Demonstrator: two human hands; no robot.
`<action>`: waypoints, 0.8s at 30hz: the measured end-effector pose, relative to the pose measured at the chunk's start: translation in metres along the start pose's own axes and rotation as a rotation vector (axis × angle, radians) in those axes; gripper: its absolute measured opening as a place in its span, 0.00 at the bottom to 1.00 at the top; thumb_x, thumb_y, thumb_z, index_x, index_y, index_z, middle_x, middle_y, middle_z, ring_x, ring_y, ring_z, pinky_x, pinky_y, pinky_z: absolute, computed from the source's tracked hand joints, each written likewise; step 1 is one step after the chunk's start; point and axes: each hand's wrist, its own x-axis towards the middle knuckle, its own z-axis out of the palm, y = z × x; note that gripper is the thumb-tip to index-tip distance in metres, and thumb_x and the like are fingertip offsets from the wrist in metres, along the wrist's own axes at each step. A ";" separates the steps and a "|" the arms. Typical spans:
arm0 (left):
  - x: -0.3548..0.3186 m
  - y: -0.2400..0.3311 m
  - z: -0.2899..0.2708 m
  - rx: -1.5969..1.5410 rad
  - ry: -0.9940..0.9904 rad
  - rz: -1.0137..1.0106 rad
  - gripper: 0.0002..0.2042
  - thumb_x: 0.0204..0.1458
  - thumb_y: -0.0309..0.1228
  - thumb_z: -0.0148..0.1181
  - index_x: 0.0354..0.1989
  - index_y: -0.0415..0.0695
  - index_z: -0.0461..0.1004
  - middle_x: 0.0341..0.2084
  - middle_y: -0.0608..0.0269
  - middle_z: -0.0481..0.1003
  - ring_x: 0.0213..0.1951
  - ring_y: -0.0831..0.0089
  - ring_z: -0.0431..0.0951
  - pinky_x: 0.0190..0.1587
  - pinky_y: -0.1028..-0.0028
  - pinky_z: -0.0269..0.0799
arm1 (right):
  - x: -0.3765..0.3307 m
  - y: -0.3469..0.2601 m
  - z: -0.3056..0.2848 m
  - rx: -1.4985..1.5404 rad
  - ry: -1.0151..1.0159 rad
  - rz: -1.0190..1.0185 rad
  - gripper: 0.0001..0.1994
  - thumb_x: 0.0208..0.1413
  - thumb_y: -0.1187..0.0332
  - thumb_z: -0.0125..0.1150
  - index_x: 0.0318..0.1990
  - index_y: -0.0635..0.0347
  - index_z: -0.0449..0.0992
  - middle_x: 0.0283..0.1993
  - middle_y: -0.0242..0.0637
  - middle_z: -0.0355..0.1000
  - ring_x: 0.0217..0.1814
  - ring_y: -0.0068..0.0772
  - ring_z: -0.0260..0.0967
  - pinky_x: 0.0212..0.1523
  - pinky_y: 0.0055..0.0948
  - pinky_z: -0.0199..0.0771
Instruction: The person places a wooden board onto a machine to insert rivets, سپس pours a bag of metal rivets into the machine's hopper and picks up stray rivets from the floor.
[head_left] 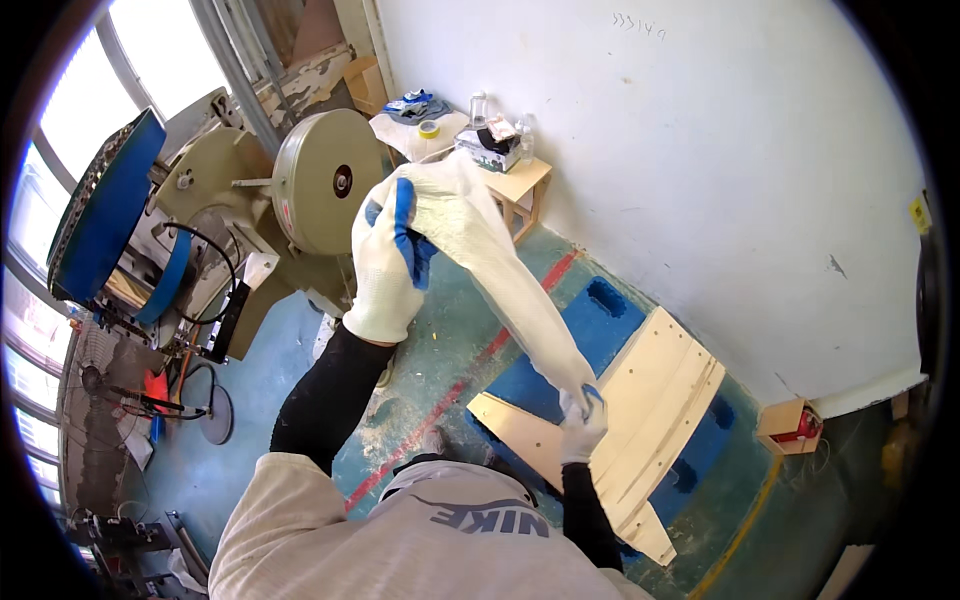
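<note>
Head view: white tube-like piece (515,300) held up in the air by two gloved hands, over the floor and the pallet.
Left hand (388,268): raised, blue-palmed glove; fingers folded in, seemingly gripping the upper end.
Right hand (583,428): lower, out to the right; fingers look pinched on the bottom end, though the fingertips are partly hidden.
Handling: best judged as a two-ended hold — keep both ends secure, pull just enough to take out slack, not enough to strain it. Spread the left grip if the bunched part needs smoothing; keep the lower end off the boards so it doesn't snag or pick up dust.
White piece, look: long, pale, off-white, limp; wider and creased near the left hand, narrowing toward the right. Cloth or thin sheet, can't tell; whether it's hollow, can't tell either.
White piece, place: slanting from upper left to lower right, in front of the person, passing across the view of the blue pallet (590,332).
Pallet load: pale wooden boards (650,390) on top, dark holes along some.
Machine side: beige wheel housing (325,185) on the left.
Wall side: wooden bench (532,178) with bottles, tape roll (429,129), cloths (412,108) — cluttered.
</note>
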 end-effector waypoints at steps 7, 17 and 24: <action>0.004 0.035 -0.103 0.462 0.127 0.332 0.11 0.66 0.35 0.57 0.42 0.39 0.77 0.38 0.65 0.78 0.40 0.81 0.77 0.47 0.79 0.71 | 0.089 -0.089 -0.023 0.435 -0.067 -0.102 0.11 0.62 0.71 0.58 0.47 0.68 0.78 0.39 0.35 0.78 0.34 0.20 0.73 0.32 0.22 0.72; -0.050 0.053 -0.121 1.140 -0.287 0.439 0.06 0.55 0.25 0.62 0.41 0.41 0.80 0.65 0.46 0.64 0.66 0.56 0.65 0.67 0.63 0.58 | 0.133 -0.221 -0.022 0.269 -0.466 -0.187 0.04 0.58 0.74 0.61 0.36 0.66 0.78 0.29 0.26 0.72 0.30 0.15 0.66 0.32 0.19 0.67; -0.068 -0.019 -0.028 1.036 -0.938 0.408 0.12 0.48 0.29 0.66 0.43 0.46 0.83 0.59 0.43 0.69 0.60 0.43 0.67 0.64 0.53 0.62 | 0.120 -0.328 -0.018 0.517 -0.712 -0.216 0.03 0.56 0.75 0.64 0.36 0.66 0.79 0.29 0.26 0.74 0.32 0.13 0.68 0.32 0.18 0.68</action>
